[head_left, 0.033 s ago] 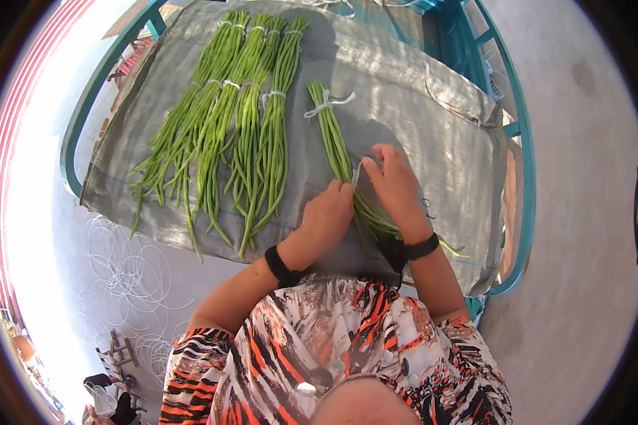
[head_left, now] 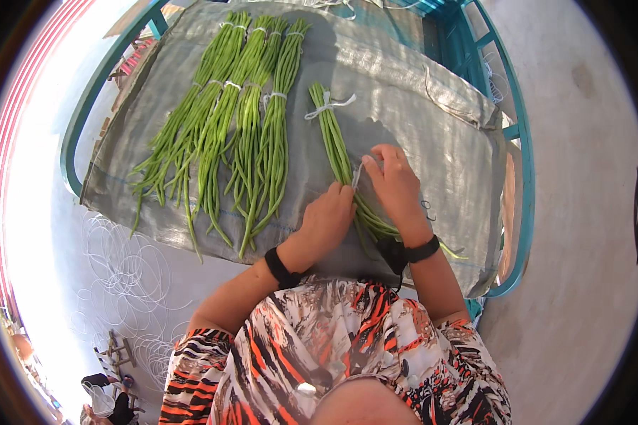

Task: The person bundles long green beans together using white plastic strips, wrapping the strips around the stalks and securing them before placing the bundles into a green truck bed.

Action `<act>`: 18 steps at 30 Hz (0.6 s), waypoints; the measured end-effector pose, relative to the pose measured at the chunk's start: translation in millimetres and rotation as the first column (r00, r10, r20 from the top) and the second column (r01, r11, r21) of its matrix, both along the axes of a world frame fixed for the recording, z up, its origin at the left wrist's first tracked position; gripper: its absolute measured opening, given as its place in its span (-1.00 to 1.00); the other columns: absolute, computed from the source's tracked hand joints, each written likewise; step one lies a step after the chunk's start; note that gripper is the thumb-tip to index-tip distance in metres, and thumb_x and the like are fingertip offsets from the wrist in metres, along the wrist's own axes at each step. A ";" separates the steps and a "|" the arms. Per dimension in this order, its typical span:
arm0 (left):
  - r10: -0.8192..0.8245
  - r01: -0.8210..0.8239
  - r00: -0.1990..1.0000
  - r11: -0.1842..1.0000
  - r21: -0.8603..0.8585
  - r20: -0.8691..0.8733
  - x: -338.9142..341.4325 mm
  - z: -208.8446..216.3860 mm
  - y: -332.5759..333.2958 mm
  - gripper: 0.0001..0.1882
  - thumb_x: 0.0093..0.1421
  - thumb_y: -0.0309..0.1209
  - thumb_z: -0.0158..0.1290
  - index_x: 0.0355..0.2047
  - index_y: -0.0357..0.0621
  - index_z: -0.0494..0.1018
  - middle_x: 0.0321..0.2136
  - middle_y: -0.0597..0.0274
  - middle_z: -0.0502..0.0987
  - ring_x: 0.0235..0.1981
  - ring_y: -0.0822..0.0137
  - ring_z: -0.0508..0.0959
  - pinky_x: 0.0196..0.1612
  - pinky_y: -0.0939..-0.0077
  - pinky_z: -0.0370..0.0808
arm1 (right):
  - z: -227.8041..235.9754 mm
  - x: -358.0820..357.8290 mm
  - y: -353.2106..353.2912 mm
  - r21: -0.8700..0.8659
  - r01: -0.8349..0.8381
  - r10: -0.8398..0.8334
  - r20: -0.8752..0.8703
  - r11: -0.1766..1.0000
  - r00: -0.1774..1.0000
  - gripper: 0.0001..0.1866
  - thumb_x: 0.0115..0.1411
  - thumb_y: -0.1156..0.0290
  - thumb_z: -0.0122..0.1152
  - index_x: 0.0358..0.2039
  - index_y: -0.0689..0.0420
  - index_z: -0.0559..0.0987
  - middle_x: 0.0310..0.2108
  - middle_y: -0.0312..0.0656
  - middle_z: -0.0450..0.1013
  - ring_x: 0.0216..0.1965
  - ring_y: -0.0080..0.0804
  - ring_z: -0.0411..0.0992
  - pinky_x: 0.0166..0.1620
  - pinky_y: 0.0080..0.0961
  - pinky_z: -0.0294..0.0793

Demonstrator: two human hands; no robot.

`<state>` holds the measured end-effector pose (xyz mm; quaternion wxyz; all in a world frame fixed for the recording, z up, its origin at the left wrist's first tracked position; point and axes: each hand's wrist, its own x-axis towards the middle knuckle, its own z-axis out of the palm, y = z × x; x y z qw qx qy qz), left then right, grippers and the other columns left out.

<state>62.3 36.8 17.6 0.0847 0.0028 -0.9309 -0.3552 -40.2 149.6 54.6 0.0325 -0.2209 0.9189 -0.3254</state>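
Taking the lower tie [head_left: 356, 176] as the middle of the clock, the bean bundle [head_left: 334, 142] runs from 11 o'clock down to 4 o'clock on the grey sheet [head_left: 461, 170], between the two hands. The left hand [head_left: 327, 221] sits at 7 o'clock, back upward, fingers curled under and pointing toward 1 o'clock. It is closed on the bundle just beside the lower tie; whether it also pinches the tie cannot be told. Its forearm comes in from between 7 and 8 o'clock, bent at the wrist, with a black band [head_left: 282, 268] there.

The right hand [head_left: 397, 185] is at 3 o'clock, pointing to 11 o'clock, its forefinger bent above the thumb. The white tie rises to the thumb; whether the fingers grip it cannot be told. That forearm enters from 5 o'clock, a second band [head_left: 422, 248] around its wrist.

An upper tie [head_left: 327, 106], knotted, circles the bundle at 11 o'clock. Tied bundles [head_left: 244, 127] lie side by side at 10 o'clock.
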 end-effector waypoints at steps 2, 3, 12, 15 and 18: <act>-0.007 0.006 1.000 0.999 0.052 0.011 3.0 1.0 1.5 -0.78 0.05 -0.45 0.04 -0.33 -0.20 0.25 -0.39 0.02 0.35 -0.41 -0.04 0.49 -0.43 0.12 0.46 | 11.8 5.6 -13.1 0.019 0.045 -0.042 -0.154 0.999 0.987 -0.71 0.14 0.17 0.10 -0.30 0.14 0.46 -0.29 -0.12 0.46 -0.34 -0.12 0.48 -0.30 -0.25 0.42; -0.025 0.022 0.998 0.999 0.048 0.056 2.7 1.2 4.0 -0.75 0.05 -0.44 0.05 -0.29 -0.21 0.24 -0.35 0.00 0.34 -0.37 -0.05 0.48 -0.40 0.12 0.46 | 14.3 5.4 -20.6 0.124 0.009 0.014 -0.181 0.992 0.983 -0.65 0.14 0.13 0.10 -0.23 0.15 0.43 -0.26 -0.10 0.45 -0.32 -0.11 0.48 -0.27 -0.24 0.43; -0.112 0.112 0.994 0.994 -0.008 -0.017 21.4 9.1 0.5 -0.71 -0.03 -0.53 -0.02 -0.24 -0.29 0.28 -0.30 0.01 0.35 -0.33 0.03 0.47 -0.32 0.21 0.48 | -22.7 -16.3 -59.4 0.558 -0.082 0.130 -0.047 0.826 0.990 -0.52 0.17 -0.01 0.02 -0.18 0.20 0.32 -0.27 0.03 0.44 -0.29 0.01 0.47 -0.24 -0.13 0.41; -0.094 0.086 0.994 0.989 0.125 0.060 23.9 2.3 -8.2 -0.74 0.01 -0.54 -0.04 -0.24 -0.28 0.27 -0.31 -0.03 0.35 -0.31 -0.06 0.45 -0.28 0.16 0.45 | -14.7 -24.6 -54.9 0.493 -0.101 0.115 0.002 0.864 0.993 -0.56 0.19 0.02 -0.01 -0.26 0.20 0.33 -0.35 0.01 0.44 -0.34 -0.02 0.47 -0.25 -0.20 0.42; -0.030 0.001 0.996 0.941 0.337 0.081 18.0 -2.8 -14.0 -0.71 0.08 -0.48 0.00 -0.18 -0.26 0.26 -0.26 -0.06 0.37 -0.27 -0.08 0.45 -0.21 0.19 0.44 | -10.1 -43.8 -33.3 0.234 -0.121 0.059 0.255 0.965 0.965 -0.60 0.22 0.06 -0.04 -0.32 0.21 0.36 -0.42 -0.07 0.43 -0.41 -0.16 0.47 -0.25 -0.31 0.44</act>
